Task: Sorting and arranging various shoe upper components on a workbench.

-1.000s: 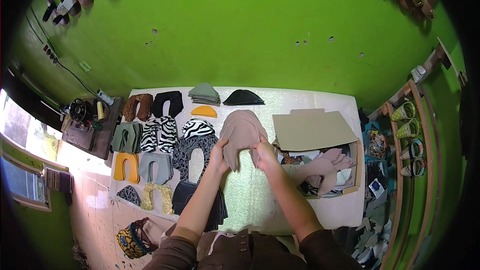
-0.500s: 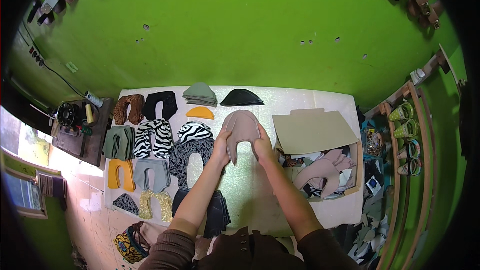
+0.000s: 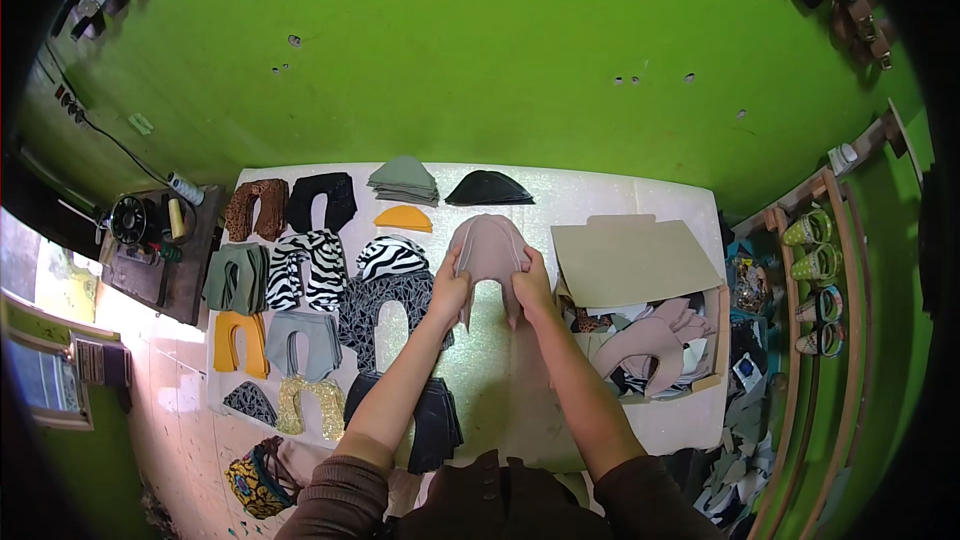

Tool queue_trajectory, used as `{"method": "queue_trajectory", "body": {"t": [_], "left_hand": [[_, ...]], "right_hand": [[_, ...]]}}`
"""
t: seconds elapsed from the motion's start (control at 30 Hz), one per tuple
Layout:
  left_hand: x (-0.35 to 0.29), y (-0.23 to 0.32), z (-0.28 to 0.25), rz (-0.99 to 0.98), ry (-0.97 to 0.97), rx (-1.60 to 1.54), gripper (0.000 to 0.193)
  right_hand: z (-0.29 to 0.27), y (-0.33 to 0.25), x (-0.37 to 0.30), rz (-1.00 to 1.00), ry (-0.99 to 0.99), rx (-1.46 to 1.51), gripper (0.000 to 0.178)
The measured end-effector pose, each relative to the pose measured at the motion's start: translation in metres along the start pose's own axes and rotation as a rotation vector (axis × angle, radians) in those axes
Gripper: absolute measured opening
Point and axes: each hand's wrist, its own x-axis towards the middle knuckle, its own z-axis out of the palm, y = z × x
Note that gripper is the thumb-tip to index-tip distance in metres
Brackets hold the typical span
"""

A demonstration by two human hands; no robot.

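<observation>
Between my hands, above the middle of the table, I hold a few stacked dusty-pink U-shaped cut pieces (image 3: 488, 243), curved side away from me. My left hand (image 3: 451, 287) grips the left leg of the U, and my right hand (image 3: 531, 282) grips the right leg. To the left lie matching U-shaped piles: zebra-striped pieces (image 3: 305, 270), a black pile (image 3: 321, 202), a leopard-print pile (image 3: 257, 210), grey pieces (image 3: 303, 345) and a black-and-grey patterned pile (image 3: 365, 325). Beyond my hands sit half-round pieces in green (image 3: 403, 181), black (image 3: 489, 189) and yellow (image 3: 404, 218).
An open cardboard box (image 3: 712, 340) of scraps, its flap (image 3: 637, 260) raised, stands on the right of the white table (image 3: 640, 425). A sewing machine (image 3: 132, 225) is at the left. Sandals rest on a wooden rack (image 3: 845, 270) at the right; a green wall closes the back.
The stacked pink pieces have been turned a little and now sit more level and squared toward me. Both hands keep their grip on the legs.
</observation>
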Motion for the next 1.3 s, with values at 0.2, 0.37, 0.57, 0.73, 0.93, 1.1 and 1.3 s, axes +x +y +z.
{"method": "queue_trajectory", "body": {"t": [0.2, 0.37, 0.57, 0.73, 0.93, 1.1, 1.3], "left_hand": [[0.001, 0.008, 0.002, 0.133, 0.012, -0.085, 0.055], [0.002, -0.003, -0.009, 0.474, 0.072, 0.391, 0.05], [-0.007, -0.013, -0.004, 0.758, 0.04, 1.376, 0.046], [-0.001, -0.032, -0.013, 0.718, 0.136, 1.514, 0.044], [-0.022, -0.022, -0.007, 0.701, 0.175, 1.585, 0.042], [-0.062, 0.003, 0.008, 0.551, 0.142, 1.184, 0.042], [-0.1, 0.009, 0.045, 0.749, 0.187, 0.926, 0.037]], "right_hand": [[-0.006, 0.002, 0.004, -0.228, 0.05, -0.013, 0.049], [0.006, -0.001, -0.001, -0.514, 0.17, -0.474, 0.048], [0.011, 0.015, -0.009, -0.516, -0.075, -1.1, 0.053], [0.011, 0.016, -0.007, -0.411, -0.226, -1.156, 0.052], [0.005, 0.008, -0.021, -0.568, -0.115, -1.164, 0.047], [0.001, -0.005, -0.061, -0.854, -0.158, -0.802, 0.039], [-0.038, -0.007, -0.094, -0.917, -0.141, -0.636, 0.03]]}}
